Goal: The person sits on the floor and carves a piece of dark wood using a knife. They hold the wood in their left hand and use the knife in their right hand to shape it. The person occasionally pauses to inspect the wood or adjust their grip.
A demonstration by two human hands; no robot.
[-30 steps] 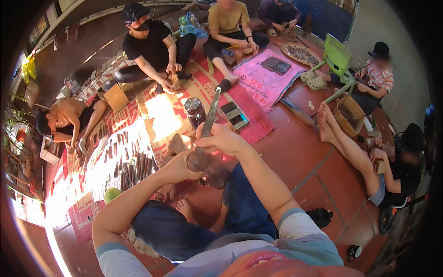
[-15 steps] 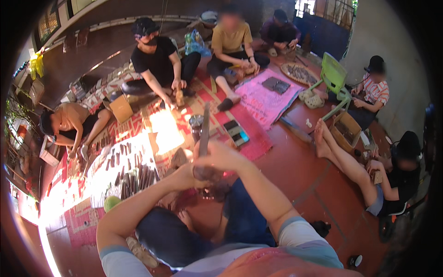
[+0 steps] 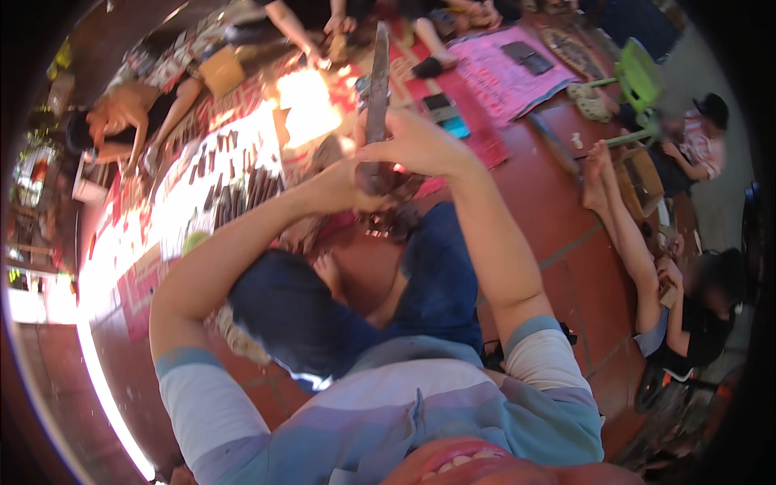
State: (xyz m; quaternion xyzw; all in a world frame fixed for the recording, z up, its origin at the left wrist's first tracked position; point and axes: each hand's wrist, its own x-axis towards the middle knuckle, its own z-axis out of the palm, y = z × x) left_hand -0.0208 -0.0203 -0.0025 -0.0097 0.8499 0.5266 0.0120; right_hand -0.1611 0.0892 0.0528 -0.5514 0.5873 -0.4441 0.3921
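A long knife (image 3: 377, 89) with a straight grey blade stands in front of me, its tip pointing away. My right hand (image 3: 419, 144) is closed about the blade's lower part, the thumb lying across it. Against the near end of the blade is a dark brown wooden piece (image 3: 374, 179); whether it is the knife's handle or a separate block I cannot tell. My left hand (image 3: 343, 190) is closed on that piece from the left, its fingers partly hidden. Both hands are close together above my crossed legs (image 3: 303, 299).
Many short dark sticks (image 3: 242, 190) lie on a sunlit mat to the left. A pink sheet (image 3: 493, 77) bears a dark flat item. A green chair (image 3: 643, 77) stands at the far right. Co-workers sit around, one with bare legs (image 3: 618, 218) stretched toward me.
My view has tilted downward, so hands, knife and mat appear higher in the picture. The blade leans a little more to the right. Both hands keep their hold.
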